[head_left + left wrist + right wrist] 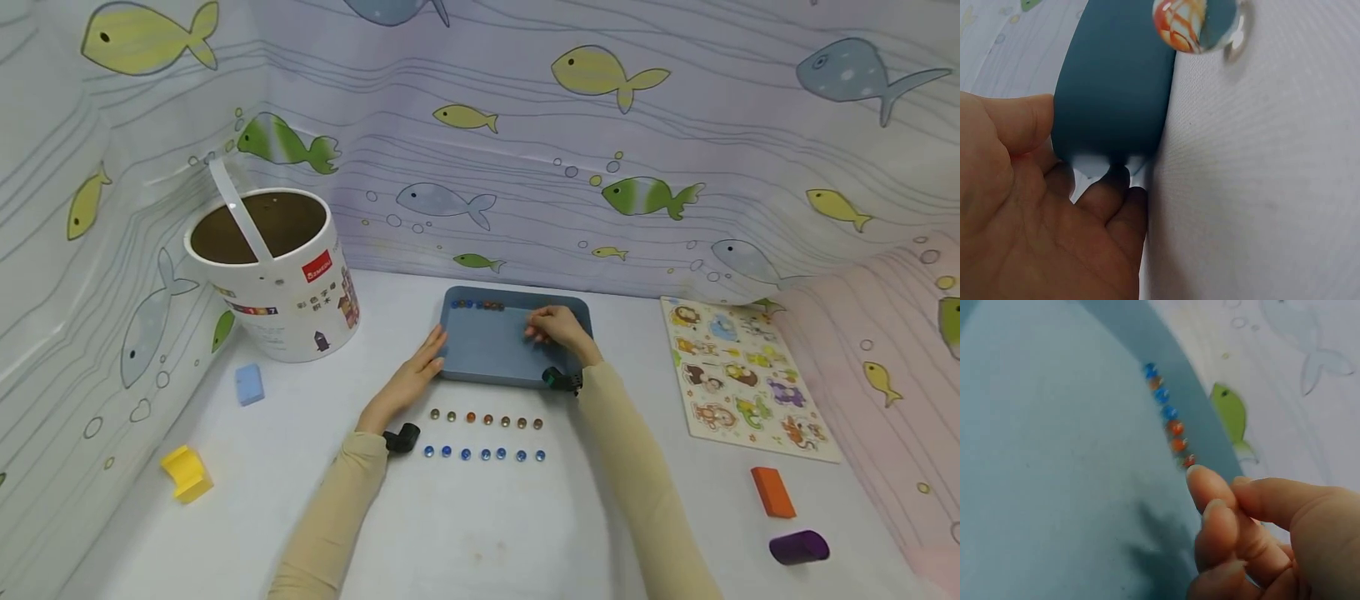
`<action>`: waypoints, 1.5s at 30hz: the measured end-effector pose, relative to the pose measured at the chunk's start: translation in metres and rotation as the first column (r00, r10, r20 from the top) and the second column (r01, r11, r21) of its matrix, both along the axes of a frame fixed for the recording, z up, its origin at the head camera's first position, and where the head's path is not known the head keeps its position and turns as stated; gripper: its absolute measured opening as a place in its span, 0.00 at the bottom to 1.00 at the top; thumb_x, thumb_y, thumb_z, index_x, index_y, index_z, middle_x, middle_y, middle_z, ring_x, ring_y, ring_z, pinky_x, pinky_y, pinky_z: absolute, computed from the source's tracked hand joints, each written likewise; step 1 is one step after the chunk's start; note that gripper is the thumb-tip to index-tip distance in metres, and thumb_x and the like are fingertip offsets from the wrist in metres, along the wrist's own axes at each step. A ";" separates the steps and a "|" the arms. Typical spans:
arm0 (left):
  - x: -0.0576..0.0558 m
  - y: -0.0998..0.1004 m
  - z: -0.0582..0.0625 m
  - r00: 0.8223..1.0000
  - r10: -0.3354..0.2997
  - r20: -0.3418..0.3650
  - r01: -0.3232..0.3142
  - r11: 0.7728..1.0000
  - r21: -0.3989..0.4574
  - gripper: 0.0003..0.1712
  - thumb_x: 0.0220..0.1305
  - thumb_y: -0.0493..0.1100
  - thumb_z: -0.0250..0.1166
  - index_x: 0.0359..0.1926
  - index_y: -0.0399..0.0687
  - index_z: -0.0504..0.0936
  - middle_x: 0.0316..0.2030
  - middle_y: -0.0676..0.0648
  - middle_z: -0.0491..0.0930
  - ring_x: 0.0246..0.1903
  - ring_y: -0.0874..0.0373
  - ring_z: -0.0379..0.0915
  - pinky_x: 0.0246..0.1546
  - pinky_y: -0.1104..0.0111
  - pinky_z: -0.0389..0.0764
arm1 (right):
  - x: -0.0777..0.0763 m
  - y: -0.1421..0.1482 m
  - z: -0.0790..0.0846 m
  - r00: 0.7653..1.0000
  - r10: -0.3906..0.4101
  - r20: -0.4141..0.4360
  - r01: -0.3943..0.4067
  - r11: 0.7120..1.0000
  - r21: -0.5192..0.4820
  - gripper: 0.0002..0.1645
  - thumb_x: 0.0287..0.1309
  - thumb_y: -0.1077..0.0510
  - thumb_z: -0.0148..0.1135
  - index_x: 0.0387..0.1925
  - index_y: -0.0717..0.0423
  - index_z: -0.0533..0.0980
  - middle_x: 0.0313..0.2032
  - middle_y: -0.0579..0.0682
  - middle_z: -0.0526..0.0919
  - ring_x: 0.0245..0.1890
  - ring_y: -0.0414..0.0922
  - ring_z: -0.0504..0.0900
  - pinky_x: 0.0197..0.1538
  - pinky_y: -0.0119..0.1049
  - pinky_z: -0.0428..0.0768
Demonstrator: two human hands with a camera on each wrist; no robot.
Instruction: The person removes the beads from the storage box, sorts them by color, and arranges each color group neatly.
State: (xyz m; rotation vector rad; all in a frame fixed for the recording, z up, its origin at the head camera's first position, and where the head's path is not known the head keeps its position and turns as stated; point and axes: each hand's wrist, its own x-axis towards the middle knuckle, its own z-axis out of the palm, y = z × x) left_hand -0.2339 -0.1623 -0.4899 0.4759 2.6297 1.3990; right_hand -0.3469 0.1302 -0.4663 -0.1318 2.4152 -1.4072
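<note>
A blue-grey tray [495,346] lies on the table with a row of small blue and orange-brown glass marbles [1170,412] along its far inner edge. My left hand [408,379] rests at the tray's left side, thumb touching the wall and fingers along it; the left wrist view shows the hand [1054,206] against the tray's end. Over the tray's right half is my right hand [555,325]. In the right wrist view the hand [1254,531] has curled fingers, thumb against index finger. No marble shows between them, though the fingers could hide one.
In front of the tray are a row of orange-brown marbles [488,420] and a row of blue marbles [485,454]. A white bucket [288,308], blue block [249,384] and yellow block [187,473] stand left. Right are an animal puzzle board [697,400], orange block [773,492] and purple cylinder [799,547].
</note>
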 end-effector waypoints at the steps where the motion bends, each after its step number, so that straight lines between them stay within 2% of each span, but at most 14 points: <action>1: 0.000 0.000 0.000 1.000 -0.001 0.003 0.001 1.000 0.001 0.31 0.78 0.45 0.43 0.76 0.43 0.49 0.78 0.46 0.38 0.76 0.44 0.35 0.75 0.47 0.42 | 0.003 0.002 0.002 1.000 0.006 0.002 -0.006 1.000 -0.006 0.20 0.70 0.53 0.53 0.53 0.64 0.75 0.24 0.42 0.81 0.23 0.36 0.75 0.30 0.28 0.72; 4: 0.000 -0.001 -0.002 1.000 -0.005 -0.004 0.005 1.000 -0.005 0.31 0.78 0.44 0.43 0.76 0.43 0.49 0.78 0.45 0.38 0.76 0.43 0.35 0.75 0.47 0.43 | 0.016 0.007 0.008 0.999 0.041 0.000 -0.041 0.999 -0.017 0.24 0.70 0.48 0.52 0.52 0.65 0.76 0.19 0.41 0.77 0.20 0.36 0.71 0.28 0.30 0.70; 9: 0.000 -0.002 -0.003 1.000 -0.005 -0.021 0.005 1.000 -0.008 0.31 0.77 0.43 0.44 0.75 0.41 0.49 0.78 0.43 0.38 0.76 0.42 0.36 0.74 0.45 0.44 | 0.045 0.016 0.018 0.995 0.093 -0.040 -0.096 0.993 -0.063 0.33 0.71 0.40 0.47 0.49 0.67 0.78 0.14 0.41 0.70 0.16 0.37 0.64 0.25 0.31 0.65; 12: 0.000 -0.002 -0.002 1.000 -0.007 -0.017 0.007 1.000 -0.009 0.31 0.77 0.44 0.44 0.76 0.42 0.48 0.78 0.43 0.38 0.76 0.42 0.35 0.74 0.45 0.43 | 0.064 0.023 0.021 0.993 0.110 -0.049 -0.114 0.989 -0.095 0.35 0.72 0.39 0.44 0.38 0.69 0.78 0.13 0.42 0.69 0.15 0.36 0.61 0.24 0.30 0.64; 15: 0.000 -0.001 -0.001 1.000 -0.009 -0.013 0.009 1.000 -0.009 0.31 0.77 0.44 0.44 0.76 0.43 0.48 0.78 0.44 0.38 0.76 0.43 0.35 0.75 0.46 0.43 | 0.084 0.032 0.022 0.993 0.111 -0.033 -0.115 0.986 -0.120 0.34 0.72 0.39 0.45 0.23 0.63 0.74 0.15 0.47 0.71 0.14 0.37 0.60 0.24 0.30 0.64; 17: 0.000 0.000 -0.001 1.000 -0.005 -0.012 0.005 1.000 -0.007 0.31 0.77 0.44 0.44 0.76 0.43 0.49 0.78 0.44 0.38 0.76 0.42 0.35 0.75 0.46 0.43 | 0.097 0.038 0.019 0.993 0.116 -0.018 -0.117 0.985 -0.124 0.33 0.72 0.39 0.45 0.18 0.59 0.70 0.16 0.49 0.73 0.14 0.38 0.60 0.25 0.30 0.64; 19: 0.000 0.000 -0.001 1.000 -0.003 -0.010 0.003 1.000 -0.002 0.31 0.77 0.44 0.44 0.76 0.42 0.49 0.78 0.44 0.38 0.76 0.42 0.35 0.75 0.46 0.43 | 0.110 0.045 0.015 0.994 0.110 -0.001 -0.109 0.986 -0.125 0.33 0.71 0.39 0.45 0.19 0.59 0.72 0.16 0.49 0.72 0.14 0.38 0.60 0.23 0.29 0.62; 24: -0.001 0.001 -0.002 1.000 -0.005 -0.008 0.004 1.000 -0.012 0.31 0.78 0.44 0.43 0.76 0.42 0.48 0.78 0.44 0.38 0.76 0.43 0.35 0.75 0.47 0.43 | 0.134 0.063 -0.005 0.992 0.113 0.055 -0.107 0.989 -0.100 0.33 0.71 0.41 0.47 0.40 0.69 0.79 0.12 0.42 0.68 0.13 0.36 0.59 0.18 0.27 0.59; 28: -0.003 0.000 -0.004 1.000 0.000 -0.018 0.000 1.000 -0.017 0.31 0.78 0.44 0.43 0.76 0.42 0.48 0.78 0.44 0.38 0.76 0.42 0.35 0.75 0.46 0.44 | 0.144 0.070 -0.018 0.988 0.121 0.092 -0.112 0.989 -0.099 0.28 0.71 0.45 0.51 0.44 0.69 0.78 0.12 0.40 0.68 0.12 0.34 0.60 0.17 0.26 0.59; 33: -0.003 0.000 -0.006 1.000 -0.003 -0.027 0.003 1.000 0.001 0.31 0.78 0.45 0.43 0.76 0.41 0.48 0.78 0.43 0.37 0.76 0.41 0.35 0.74 0.45 0.43 | 0.148 0.069 -0.028 0.987 0.119 0.104 -0.113 0.992 -0.060 0.19 0.65 0.49 0.59 0.44 0.63 0.79 0.12 0.41 0.68 0.12 0.34 0.62 0.16 0.25 0.61; 45: -0.002 0.000 -0.003 1.000 -0.003 -0.013 0.003 1.000 -0.005 0.31 0.78 0.43 0.42 0.76 0.41 0.48 0.78 0.44 0.37 0.76 0.41 0.35 0.74 0.45 0.43 | 0.158 0.048 -0.027 0.991 0.134 -0.023 -0.131 0.987 0.088 0.09 0.59 0.57 0.66 0.41 0.54 0.80 0.10 0.44 0.70 0.08 0.38 0.65 0.13 0.27 0.63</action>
